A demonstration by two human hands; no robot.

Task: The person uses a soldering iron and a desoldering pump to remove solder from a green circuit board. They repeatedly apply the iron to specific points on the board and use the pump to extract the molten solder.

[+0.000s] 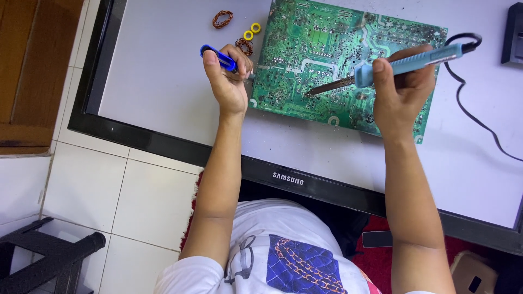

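Note:
A green circuit board [316, 49] lies solder side up on the pale face of a flat screen [163, 81] with a black frame. My right hand [400, 90] grips a light blue soldering iron [414, 60], whose dark tip touches the board near its middle. My left hand [229, 76] holds a blue-handled tool [218, 56] at the board's left edge; its working end is hidden by my fingers.
Two copper wire coils [222, 19] and two small yellow rings [251, 31] lie on the screen left of the board. The iron's black cord [474, 117] trails off to the right. A black object [513, 32] sits at the far right edge. White floor tiles [109, 185] lie to the left.

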